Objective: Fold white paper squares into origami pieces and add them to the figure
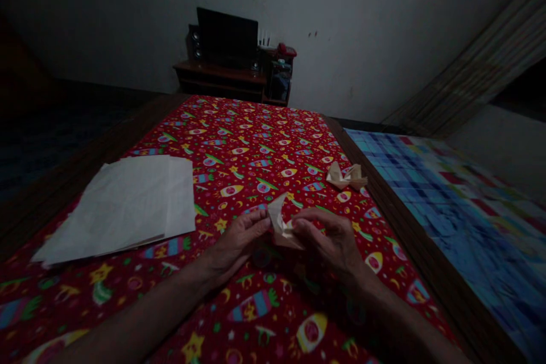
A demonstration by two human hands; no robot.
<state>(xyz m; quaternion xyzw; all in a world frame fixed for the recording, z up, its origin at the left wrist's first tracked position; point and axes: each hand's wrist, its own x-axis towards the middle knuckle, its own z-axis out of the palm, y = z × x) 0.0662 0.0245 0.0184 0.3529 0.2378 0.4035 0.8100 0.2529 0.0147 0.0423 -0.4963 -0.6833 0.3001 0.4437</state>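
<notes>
Between my hands is a folded paper piece [280, 224], pale and tan, with a pointed flap standing up on its left. My left hand [244, 240] pinches its left side between thumb and fingers. On its right side, my right hand [328, 239] grips the paper with thumb and forefinger. Farther right on the red patterned cloth lies another folded paper piece [346, 176] with upright points, apart from both hands. A stack of pale paper sheets [128, 199] rests to the left of my left hand, its edges uneven.
A red cloth [273, 148] printed with rockets and stars covers the surface, with dark wooden edges on both sides. Beyond it, a low stand [219, 77] holds a dark screen [228, 37], a speaker and a red telephone [286, 50]. Blue checked fabric [426, 199] lies at right.
</notes>
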